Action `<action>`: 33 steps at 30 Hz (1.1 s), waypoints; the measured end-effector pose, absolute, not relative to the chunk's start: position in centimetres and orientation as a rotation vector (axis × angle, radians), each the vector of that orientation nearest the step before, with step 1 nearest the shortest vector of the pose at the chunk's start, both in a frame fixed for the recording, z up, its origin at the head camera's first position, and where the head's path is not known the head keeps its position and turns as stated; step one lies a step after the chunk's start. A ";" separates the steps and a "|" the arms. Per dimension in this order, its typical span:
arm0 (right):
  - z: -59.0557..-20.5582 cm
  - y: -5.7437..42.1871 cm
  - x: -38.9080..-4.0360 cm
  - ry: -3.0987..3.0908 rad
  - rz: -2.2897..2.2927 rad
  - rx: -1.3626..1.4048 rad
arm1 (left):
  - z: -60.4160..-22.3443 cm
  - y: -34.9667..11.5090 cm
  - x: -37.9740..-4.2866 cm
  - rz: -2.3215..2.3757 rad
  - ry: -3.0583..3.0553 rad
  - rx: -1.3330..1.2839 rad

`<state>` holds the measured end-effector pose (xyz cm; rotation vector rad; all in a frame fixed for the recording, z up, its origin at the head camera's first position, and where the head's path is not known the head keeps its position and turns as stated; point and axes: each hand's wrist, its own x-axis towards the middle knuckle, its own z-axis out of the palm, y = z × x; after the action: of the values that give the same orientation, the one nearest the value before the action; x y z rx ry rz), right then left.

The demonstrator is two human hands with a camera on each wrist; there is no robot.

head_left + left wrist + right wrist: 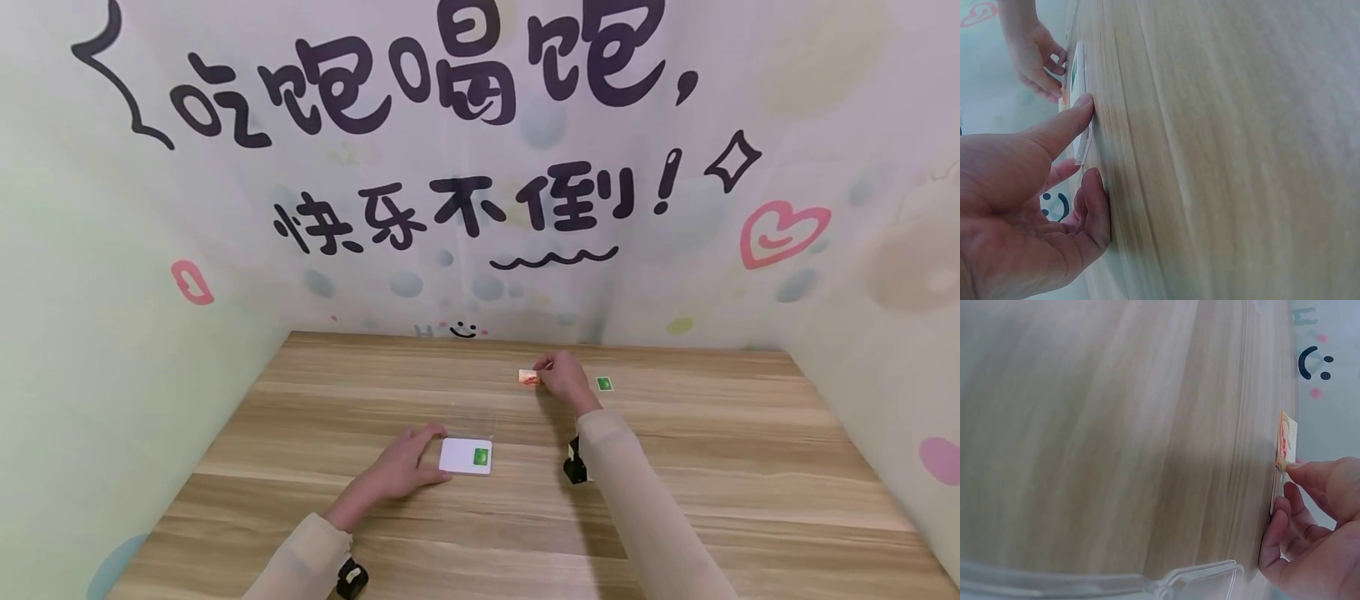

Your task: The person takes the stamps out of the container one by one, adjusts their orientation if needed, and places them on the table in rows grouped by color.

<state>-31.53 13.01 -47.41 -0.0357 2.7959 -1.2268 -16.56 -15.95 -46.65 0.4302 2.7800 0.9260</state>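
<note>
In the head view my left hand (401,467) spans the left end of a flat white case (456,457), thumb at its near edge and fingers at its far edge. A green square picture (481,457) lies on the case's right half; whether printed or loose, I cannot tell. The clear lid (471,419) stands open behind it. Near the back wall my right hand (564,379) pinches a small orange-and-white card (528,377). The right wrist view has the thumb on that card's (1286,440) edge, other fingers curled below. A small green card (604,383) lies to the right of this hand.
The wood-grain table (712,483) meets a printed fabric wall (675,283) just behind the orange-and-white card. Pale walls flank both sides. A black wrist device (575,464) sits under the right forearm, another black device (352,577) by the left cuff.
</note>
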 end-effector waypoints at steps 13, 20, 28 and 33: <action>-47.5 13.0 -31.7 2.805 -1.182 0.005 | -47.0 -16.0 -16.7 0.928 2.769 0.422; -47.5 12.9 -31.7 2.831 -1.159 0.000 | -46.8 -16.1 -16.6 0.928 2.778 0.434; -47.6 12.7 -31.7 2.838 -1.139 0.017 | -46.7 -16.1 -16.5 0.935 2.772 0.422; -47.4 12.6 -31.6 2.819 -1.164 0.044 | -46.5 -16.0 -16.5 0.936 2.770 0.410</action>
<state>-31.55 12.64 -47.35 0.0442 2.8190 -1.1644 -16.46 -15.97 -46.55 0.4105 2.7698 0.9360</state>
